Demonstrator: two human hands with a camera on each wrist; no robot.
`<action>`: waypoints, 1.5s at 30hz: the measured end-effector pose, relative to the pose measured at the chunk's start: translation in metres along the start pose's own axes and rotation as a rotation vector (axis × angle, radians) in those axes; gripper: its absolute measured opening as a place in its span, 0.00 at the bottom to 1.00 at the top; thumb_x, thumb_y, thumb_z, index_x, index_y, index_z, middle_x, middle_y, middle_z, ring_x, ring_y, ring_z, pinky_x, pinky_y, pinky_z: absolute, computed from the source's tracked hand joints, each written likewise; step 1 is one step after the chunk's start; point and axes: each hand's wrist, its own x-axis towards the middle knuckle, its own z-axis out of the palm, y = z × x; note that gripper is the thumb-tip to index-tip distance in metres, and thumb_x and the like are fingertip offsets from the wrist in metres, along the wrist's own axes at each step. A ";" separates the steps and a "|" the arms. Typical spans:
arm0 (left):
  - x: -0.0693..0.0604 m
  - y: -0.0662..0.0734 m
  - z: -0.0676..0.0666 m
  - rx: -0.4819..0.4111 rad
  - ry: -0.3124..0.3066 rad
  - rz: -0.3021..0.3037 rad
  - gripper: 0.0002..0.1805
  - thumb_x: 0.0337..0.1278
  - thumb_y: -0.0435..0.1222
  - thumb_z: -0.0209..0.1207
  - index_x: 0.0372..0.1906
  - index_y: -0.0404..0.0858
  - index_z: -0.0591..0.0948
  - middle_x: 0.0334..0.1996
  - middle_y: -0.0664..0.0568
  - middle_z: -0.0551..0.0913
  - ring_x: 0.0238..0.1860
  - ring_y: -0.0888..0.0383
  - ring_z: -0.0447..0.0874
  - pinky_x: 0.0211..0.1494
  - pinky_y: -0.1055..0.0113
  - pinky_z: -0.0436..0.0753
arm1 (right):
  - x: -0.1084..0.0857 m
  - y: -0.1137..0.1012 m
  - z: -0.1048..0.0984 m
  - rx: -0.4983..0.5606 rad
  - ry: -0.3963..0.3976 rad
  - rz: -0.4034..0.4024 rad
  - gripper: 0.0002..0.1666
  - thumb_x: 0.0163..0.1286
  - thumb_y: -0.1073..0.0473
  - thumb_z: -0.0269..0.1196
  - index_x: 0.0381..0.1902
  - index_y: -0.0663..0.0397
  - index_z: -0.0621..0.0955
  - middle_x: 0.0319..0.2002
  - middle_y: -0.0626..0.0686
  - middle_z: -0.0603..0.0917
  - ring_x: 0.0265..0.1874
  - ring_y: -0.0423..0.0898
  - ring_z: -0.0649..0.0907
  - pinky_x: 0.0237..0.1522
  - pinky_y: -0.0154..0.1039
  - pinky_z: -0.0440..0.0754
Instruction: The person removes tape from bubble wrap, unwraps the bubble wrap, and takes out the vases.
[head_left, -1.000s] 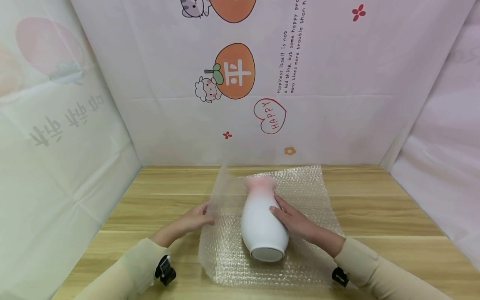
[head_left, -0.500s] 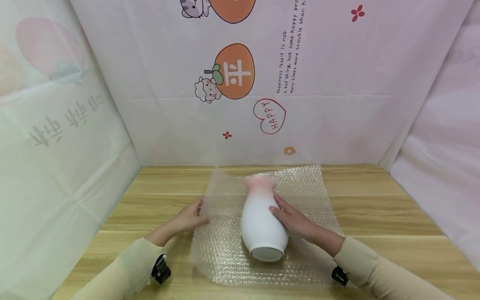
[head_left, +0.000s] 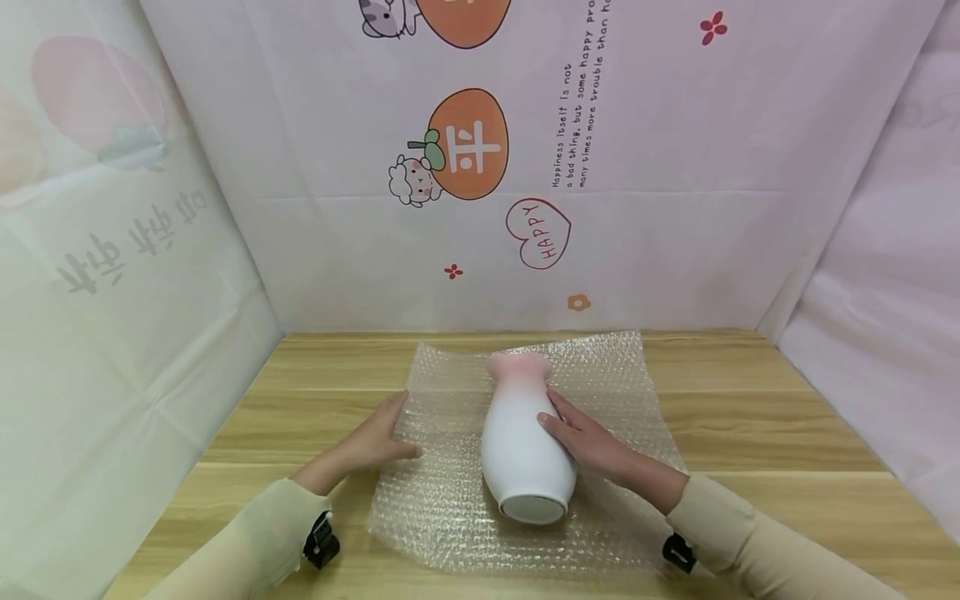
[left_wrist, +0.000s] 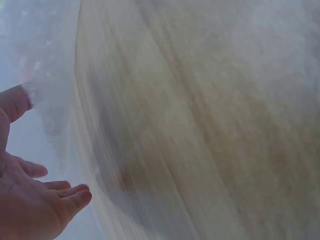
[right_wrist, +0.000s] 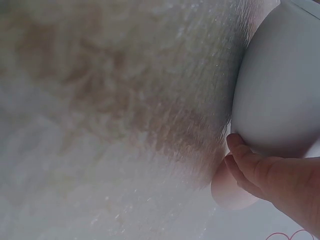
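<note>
A white vase [head_left: 528, 450] with a pink neck lies on its side on a sheet of bubble wrap [head_left: 600, 375], its base toward me. My right hand [head_left: 597, 446] holds the vase at its right side, thumb on top of the body and a finger along the neck. The right wrist view shows those fingertips against the vase [right_wrist: 280, 85]. At the wrap's left edge is my left hand [head_left: 372, 442], thumb and fingers spread apart. In the left wrist view a digit of the left hand [left_wrist: 30, 200] overlaps the clear wrap [left_wrist: 45, 60].
The wooden table [head_left: 765, 417] extends to both sides of the wrap. A white printed cloth [head_left: 637, 250] hangs at the back, with more cloth along the left and right sides. Black wrist straps [head_left: 321, 540] sit at both cuffs.
The left edge of the bubble wrap, raised and curled earlier, has come down and lies flatter to the left. My left hand moved slightly left and its fingers spread. Right hand and vase stayed put.
</note>
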 end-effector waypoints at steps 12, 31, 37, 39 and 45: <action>-0.006 -0.004 0.003 0.270 -0.088 0.071 0.54 0.43 0.48 0.73 0.72 0.28 0.60 0.75 0.34 0.41 0.73 0.34 0.32 0.69 0.36 0.43 | 0.002 0.002 0.000 -0.007 0.010 0.009 0.43 0.78 0.40 0.45 0.78 0.54 0.44 0.76 0.61 0.45 0.73 0.59 0.46 0.70 0.59 0.46; -0.009 -0.003 0.006 0.294 -0.198 0.031 0.58 0.47 0.54 0.70 0.73 0.25 0.54 0.74 0.30 0.43 0.73 0.34 0.37 0.72 0.41 0.45 | 0.004 0.002 0.005 0.014 0.016 0.018 0.45 0.76 0.38 0.47 0.78 0.53 0.45 0.76 0.61 0.47 0.73 0.60 0.49 0.69 0.60 0.49; -0.008 -0.002 0.007 0.300 -0.213 0.004 0.58 0.48 0.54 0.70 0.73 0.24 0.54 0.74 0.31 0.43 0.74 0.36 0.37 0.72 0.44 0.46 | 0.008 0.001 0.005 0.062 0.012 0.071 0.48 0.73 0.36 0.51 0.77 0.56 0.48 0.74 0.63 0.55 0.71 0.61 0.56 0.67 0.61 0.57; -0.008 -0.001 0.007 0.308 -0.214 0.000 0.58 0.48 0.54 0.70 0.73 0.24 0.54 0.74 0.32 0.43 0.74 0.37 0.37 0.73 0.44 0.46 | 0.009 0.001 0.004 0.070 0.008 0.090 0.49 0.72 0.35 0.52 0.77 0.58 0.49 0.72 0.64 0.57 0.70 0.61 0.58 0.66 0.61 0.59; -0.007 0.000 0.006 0.325 -0.227 0.009 0.57 0.49 0.55 0.69 0.73 0.24 0.54 0.74 0.31 0.43 0.74 0.37 0.37 0.73 0.45 0.46 | 0.011 0.001 0.003 0.096 0.004 0.119 0.49 0.71 0.35 0.53 0.75 0.58 0.53 0.68 0.63 0.65 0.66 0.59 0.67 0.62 0.58 0.67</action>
